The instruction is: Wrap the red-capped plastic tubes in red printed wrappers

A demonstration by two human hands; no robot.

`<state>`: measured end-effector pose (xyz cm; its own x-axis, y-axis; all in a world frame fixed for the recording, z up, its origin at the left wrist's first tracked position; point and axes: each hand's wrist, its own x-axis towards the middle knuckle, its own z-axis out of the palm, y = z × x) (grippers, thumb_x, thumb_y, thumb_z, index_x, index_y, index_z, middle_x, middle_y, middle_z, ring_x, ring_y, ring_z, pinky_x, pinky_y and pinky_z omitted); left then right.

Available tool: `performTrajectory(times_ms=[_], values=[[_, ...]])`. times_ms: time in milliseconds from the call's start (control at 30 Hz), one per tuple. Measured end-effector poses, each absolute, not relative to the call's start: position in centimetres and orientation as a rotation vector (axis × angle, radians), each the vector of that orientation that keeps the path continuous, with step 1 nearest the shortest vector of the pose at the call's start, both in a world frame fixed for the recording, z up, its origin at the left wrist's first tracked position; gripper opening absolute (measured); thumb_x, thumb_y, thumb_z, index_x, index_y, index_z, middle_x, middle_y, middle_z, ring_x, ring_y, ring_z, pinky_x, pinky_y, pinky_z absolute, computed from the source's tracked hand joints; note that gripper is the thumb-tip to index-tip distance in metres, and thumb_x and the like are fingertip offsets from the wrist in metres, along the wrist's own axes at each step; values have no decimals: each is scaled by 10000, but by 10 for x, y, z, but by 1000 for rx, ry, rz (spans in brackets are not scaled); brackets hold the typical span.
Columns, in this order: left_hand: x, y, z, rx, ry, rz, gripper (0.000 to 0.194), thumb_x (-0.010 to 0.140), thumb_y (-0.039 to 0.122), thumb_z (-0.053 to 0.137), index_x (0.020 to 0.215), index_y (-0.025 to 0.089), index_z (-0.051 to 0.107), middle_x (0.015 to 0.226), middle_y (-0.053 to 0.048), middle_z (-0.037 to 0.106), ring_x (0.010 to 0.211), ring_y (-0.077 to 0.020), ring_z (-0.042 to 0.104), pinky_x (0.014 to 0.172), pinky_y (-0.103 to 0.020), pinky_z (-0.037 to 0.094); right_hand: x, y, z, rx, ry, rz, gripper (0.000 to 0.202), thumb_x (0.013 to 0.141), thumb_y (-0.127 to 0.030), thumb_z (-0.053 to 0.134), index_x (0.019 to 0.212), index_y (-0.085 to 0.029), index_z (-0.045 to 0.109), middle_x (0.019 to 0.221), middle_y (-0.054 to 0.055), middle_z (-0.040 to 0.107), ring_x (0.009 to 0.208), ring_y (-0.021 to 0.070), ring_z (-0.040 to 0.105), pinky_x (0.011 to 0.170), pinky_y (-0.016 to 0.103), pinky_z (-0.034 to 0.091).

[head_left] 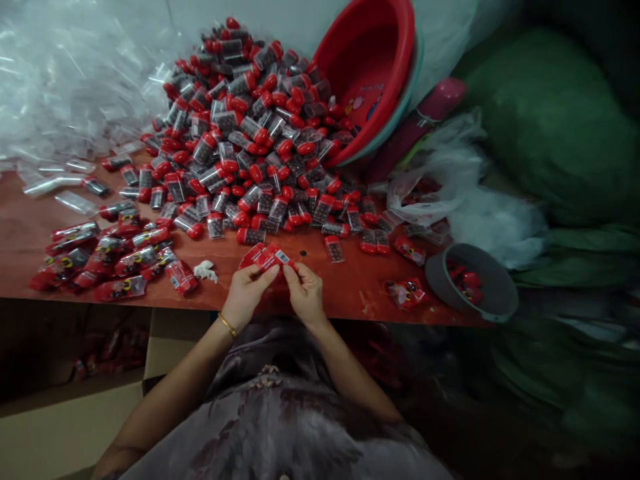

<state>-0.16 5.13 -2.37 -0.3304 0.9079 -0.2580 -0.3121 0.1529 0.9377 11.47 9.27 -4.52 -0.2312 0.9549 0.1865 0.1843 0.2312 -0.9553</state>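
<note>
Between my two hands, over the table's front edge, is a red printed packet (pixel 265 255) with a barcode. My left hand (pixel 249 288) pinches its near side between thumb and fingers; a gold bracelet circles that wrist. Close beside it, my right hand (pixel 305 290) pinches the packet near the barcode. Whether the packet has anything inside I cannot tell. Beyond the hands rises a big heap of small clear containers with red caps (pixel 250 140) and dark contents. To the left lies a pile of red printed packets (pixel 103 260), and a crumpled white scrap (pixel 205 271) sits near my left hand.
A red basin (pixel 365 73) leans tilted behind the heap. Clear plastic sleeves (pixel 75 87) fill the back left. On the right are a grey bowl (pixel 473 283) with red pieces, a loose red packet (pixel 406 293) and a plastic bag (pixel 435 173). Below left, a cardboard box (pixel 75 420) stands open.
</note>
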Motion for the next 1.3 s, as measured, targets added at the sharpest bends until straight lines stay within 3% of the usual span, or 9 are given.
performTrajectory(times_ms=[133,233,367,467,567,900,1000,1100,1300], values=[[13,55,-31,477,1262,1586,272,552,355,814,717,153,739,723,-18,715,649,-110,598,695,-244,497,111,87,-47,-1137,-1663,955,412,891,-403,445,533,-208,388,511,-52,377,502,92,372,514,234,309],[16,56,-30,349,1228,1584,317,505,363,835,716,148,735,719,-18,720,646,-110,610,696,-245,504,115,92,-47,-1122,-1785,866,415,915,-407,405,554,-203,433,536,-37,440,533,105,425,550,236,346],[7,57,-24,243,1194,1502,394,451,386,858,704,118,719,714,-43,720,643,-124,629,658,-240,514,142,120,-48,-1234,-2064,509,332,928,-394,382,866,-174,624,846,67,666,817,192,575,783,318,405],[-2,59,-20,187,1184,1433,426,417,392,873,686,111,696,710,-53,716,635,-133,639,635,-247,519,170,145,-55,-1687,-2068,115,471,837,-471,542,1141,-113,569,1171,185,607,1014,303,531,866,426,367],[-6,61,-21,166,1161,1359,441,429,406,870,704,119,681,721,-52,716,627,-136,642,600,-240,509,188,156,-63,-1913,-2127,33,465,832,-408,562,1169,-89,556,1164,213,596,1025,331,514,832,439,373],[-6,57,-22,151,1124,1299,395,499,412,848,693,134,645,705,-40,707,637,-142,650,597,-235,476,205,143,-73,-1609,-2210,214,278,833,-275,491,1040,-125,597,1039,164,662,925,280,576,810,415,429],[-4,57,-20,156,1121,1282,420,466,424,858,697,135,657,695,-38,706,627,-139,649,578,-225,476,205,124,-68,-1415,-2093,556,260,885,-305,427,1022,-162,595,836,94,684,737,204,627,713,341,482],[-1,56,-18,189,1104,1254,426,459,441,856,682,134,663,713,-52,713,646,-144,654,582,-223,484,203,96,-56,-1263,-1876,1068,285,921,-384,397,1040,-193,571,573,-30,569,459,119,551,526,247,477],[2,52,-15,282,1167,1221,448,445,457,854,703,127,695,694,-40,711,583,-113,624,568,-216,484,201,68,-27,-1110,-1790,1337,250,910,-387,453,1016,-204,586,617,-50,543,411,60,500,477,196,475]])
